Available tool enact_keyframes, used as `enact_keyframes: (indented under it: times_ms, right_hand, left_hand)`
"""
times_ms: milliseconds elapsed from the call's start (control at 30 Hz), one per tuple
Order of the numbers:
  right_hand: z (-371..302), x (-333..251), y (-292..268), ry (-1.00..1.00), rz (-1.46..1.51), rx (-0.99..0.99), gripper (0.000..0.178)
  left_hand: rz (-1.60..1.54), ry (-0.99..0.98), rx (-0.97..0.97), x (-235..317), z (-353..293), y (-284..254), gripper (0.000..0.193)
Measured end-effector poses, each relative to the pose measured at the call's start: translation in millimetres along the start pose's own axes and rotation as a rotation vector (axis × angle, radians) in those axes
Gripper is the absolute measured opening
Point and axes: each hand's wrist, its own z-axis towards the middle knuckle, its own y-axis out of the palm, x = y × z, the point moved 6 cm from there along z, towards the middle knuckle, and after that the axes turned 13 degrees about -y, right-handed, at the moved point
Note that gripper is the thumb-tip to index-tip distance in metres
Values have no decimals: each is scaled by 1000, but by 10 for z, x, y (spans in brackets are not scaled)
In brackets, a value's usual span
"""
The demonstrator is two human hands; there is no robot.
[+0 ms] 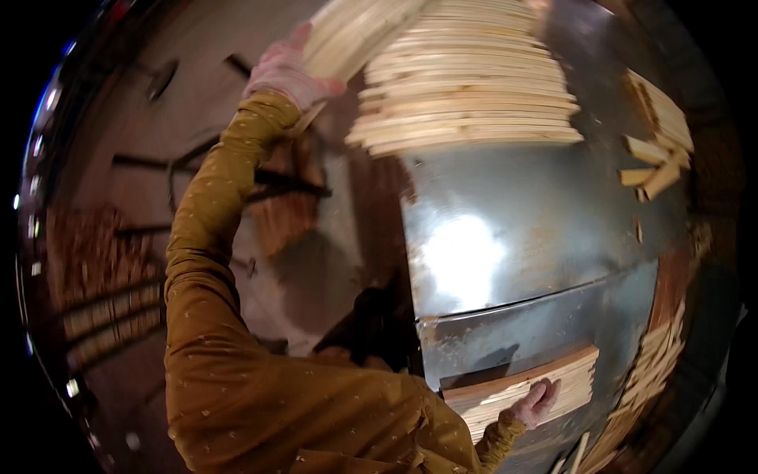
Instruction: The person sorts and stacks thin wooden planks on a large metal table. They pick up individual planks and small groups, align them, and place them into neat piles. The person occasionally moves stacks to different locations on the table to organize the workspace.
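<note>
My left arm stretches up and forward, and my left hand (288, 73), in a pale pinkish covering, is clasped around the near end of a pale wooden board or tight bundle of slats (351, 38). The far part of that wood runs out of the top of the picture. Low on the right, my right hand (537, 401) lies against a short stack of wooden slats (570, 389), its fingers loosely bent and nothing visible in them. Beyond the metal tabletop's bare stretch, many light slats (474, 103) lie side by side in a long row.
The shiny metal table (545, 205) has a seam across its nearer part. Short wood pieces (659, 162) lie at its right edge, with more slats (651, 367) below. To the left, on the floor, stand dark metal frames (197, 162) and a wood stack (288, 213).
</note>
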Motion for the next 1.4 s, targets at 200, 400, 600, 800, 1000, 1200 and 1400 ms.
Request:
enact_keyframes:
  times_ms: [200,400,600,800,1000,1200,1400]
  right_hand:
    - [51,-158,813,-116,273,-213,44]
    - [-41,-533,1281,-99,206,-274,42]
    - [-522,-982,1957,-276,-184,-542,39]
    - [-901,-1032,1852,-252,-276,-582,37]
    - [-1015,-1049,1582,-36,-217,-487,31]
    - [-694,-373,-393,-86,-730,22,35]
    - [-1231,1990,-2786,580,-751,270,50]
  left_hand:
    - [-83,-410,289,-2146,-571,-1003,99]
    - [-12,-926,138,-3864,-481,-48,104]
    - [159,-901,-266,-4090,-4,1863,97]
    - [-4,-486,-261,-3879,-34,3099,93]
    - [-327,-387,-213,-4217,18,2976,56]
    - [-820,160,-293,-2435,-2006,2291,41]
    - [-781,903,-1008,1327,-4533,1878,50]
